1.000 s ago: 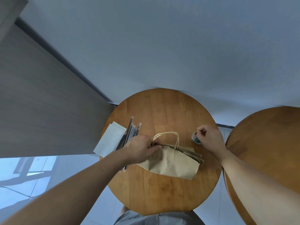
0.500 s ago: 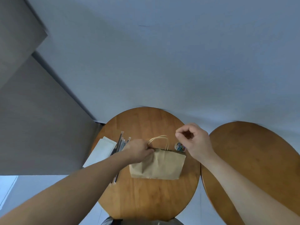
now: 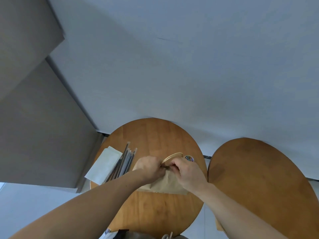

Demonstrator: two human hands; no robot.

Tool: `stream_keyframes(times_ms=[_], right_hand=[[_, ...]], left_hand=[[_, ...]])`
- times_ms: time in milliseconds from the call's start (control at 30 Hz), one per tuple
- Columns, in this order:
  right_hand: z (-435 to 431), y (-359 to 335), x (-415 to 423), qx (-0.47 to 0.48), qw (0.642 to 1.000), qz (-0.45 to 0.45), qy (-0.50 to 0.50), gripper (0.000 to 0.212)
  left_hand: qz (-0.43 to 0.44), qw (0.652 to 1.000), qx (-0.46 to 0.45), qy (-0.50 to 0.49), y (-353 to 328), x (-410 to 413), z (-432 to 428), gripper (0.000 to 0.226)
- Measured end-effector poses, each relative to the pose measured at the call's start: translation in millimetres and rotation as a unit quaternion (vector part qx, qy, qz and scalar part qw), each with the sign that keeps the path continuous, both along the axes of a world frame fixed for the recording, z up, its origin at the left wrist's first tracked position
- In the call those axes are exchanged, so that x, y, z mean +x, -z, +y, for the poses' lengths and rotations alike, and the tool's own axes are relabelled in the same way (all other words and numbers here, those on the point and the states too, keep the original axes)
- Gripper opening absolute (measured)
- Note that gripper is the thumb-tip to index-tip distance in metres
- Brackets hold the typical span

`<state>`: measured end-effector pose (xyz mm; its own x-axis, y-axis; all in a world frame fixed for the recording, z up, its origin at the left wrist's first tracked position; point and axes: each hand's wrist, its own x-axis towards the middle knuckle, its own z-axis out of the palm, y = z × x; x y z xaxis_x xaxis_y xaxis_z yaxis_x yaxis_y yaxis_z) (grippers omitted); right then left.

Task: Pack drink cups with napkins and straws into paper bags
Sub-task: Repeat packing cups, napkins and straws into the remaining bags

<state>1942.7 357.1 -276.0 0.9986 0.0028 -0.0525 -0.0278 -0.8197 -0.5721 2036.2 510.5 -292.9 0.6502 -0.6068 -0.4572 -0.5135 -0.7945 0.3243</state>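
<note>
Head view: left hand (image 3: 149, 167) and right hand (image 3: 188, 171), fingers pinching one paper bag (image 3: 165, 184) at its mouth. I count one cup (image 3: 189, 158) behind (straws (image 3: 126, 163) too bunched).

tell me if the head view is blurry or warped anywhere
Head view: wide-angle warp, both tables stretch into ovals and the forearms balloon; left hand and right hand on the bag look slightly soft; straws and napkins are sharper; flat light, no harsh glare.
</note>
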Motion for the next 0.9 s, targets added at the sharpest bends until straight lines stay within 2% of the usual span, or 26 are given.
stream_keyframes(times_ms=[67, 367, 567, 900], right_hand=[[-4.8, 3.2, 2.4, -0.02, 1.0, 0.007, 0.002, 0.013], [-12.3, 9.9, 12.3, 0.001, 1.0, 0.022, 0.013, 0.01], [-17.0, 8.1, 17.7, 0.003, 0.999, 0.038, 0.004, 0.011], [-16.2, 6.6, 20.0, -0.013, 1.0, 0.015, -0.008, 0.013]], left_hand=[[-0.011, 1.0, -0.003, -0.001, 4.2, -1.7, -0.6, 0.036], [-0.037, 0.998, -0.043, 0.001, 16.5, 0.7, 0.9, 0.046], [-0.01, 0.998, -0.065, 0.01, 14.5, 2.6, 3.2, 0.032], [-0.002, 0.997, -0.071, 0.028, 9.7, 3.6, 1.1, 0.032]])
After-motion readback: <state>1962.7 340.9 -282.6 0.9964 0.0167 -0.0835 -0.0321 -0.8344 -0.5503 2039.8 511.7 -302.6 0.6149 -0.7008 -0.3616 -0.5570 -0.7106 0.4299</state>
